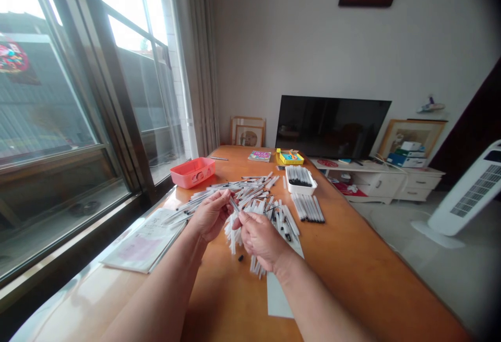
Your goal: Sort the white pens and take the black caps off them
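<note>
Between my two hands a pen [234,205] with a pale barrel is held over a heap of pen parts. My left hand [213,213] is closed, its fingertips pinching the upper end. Thumb and fingers of my right hand [256,235] close on the lower end. Under and beyond the hands lie loose pen refills [252,188] with dark tips. White pen barrels [256,266] spill out below my right hand. A small black cap [240,258] sits on the wood nearby. Part of the held pen is hidden by my fingers.
A red plastic basket [193,173] stands at the left edge. On the right, a white box [301,181] holds pens, with a row of pens [308,208] before it. A notebook [144,240] lies left; a yellow tray [291,157] and booklet [259,156] are at the far end.
</note>
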Demonstrator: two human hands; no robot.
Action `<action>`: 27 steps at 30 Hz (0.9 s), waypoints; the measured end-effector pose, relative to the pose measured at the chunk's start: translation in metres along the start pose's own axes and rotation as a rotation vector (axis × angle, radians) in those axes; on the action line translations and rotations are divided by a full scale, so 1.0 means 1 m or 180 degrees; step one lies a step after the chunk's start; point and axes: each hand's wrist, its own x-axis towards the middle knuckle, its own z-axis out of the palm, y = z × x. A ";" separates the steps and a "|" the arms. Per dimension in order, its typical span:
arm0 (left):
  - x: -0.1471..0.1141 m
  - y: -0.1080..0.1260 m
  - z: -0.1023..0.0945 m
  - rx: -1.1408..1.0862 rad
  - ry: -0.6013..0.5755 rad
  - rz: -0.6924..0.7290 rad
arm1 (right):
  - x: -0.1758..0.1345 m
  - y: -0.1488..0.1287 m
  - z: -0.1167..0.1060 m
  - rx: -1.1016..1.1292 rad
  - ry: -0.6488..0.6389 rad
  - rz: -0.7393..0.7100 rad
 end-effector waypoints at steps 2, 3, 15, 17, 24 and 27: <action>0.002 -0.003 0.001 0.0030 0.0129 0.0012 | 0.004 0.003 -0.001 -0.0796 0.0336 -0.0377; 0.003 -0.005 0.001 0.0041 0.0207 0.0001 | 0.006 0.005 -0.002 -0.1229 0.0462 -0.0541; 0.016 -0.004 -0.030 0.0596 0.1264 0.0163 | -0.010 -0.006 -0.002 -0.3333 0.0936 -0.1034; 0.014 -0.014 -0.023 0.1005 0.1061 0.0034 | -0.003 -0.002 -0.016 -0.3445 0.1164 -0.0797; 0.007 -0.020 -0.005 0.1661 0.0637 -0.0115 | 0.015 0.011 -0.053 -0.3356 0.1622 -0.0521; 0.004 -0.016 0.000 0.1572 0.0547 -0.0071 | 0.016 0.012 -0.054 -0.3205 0.1663 -0.0569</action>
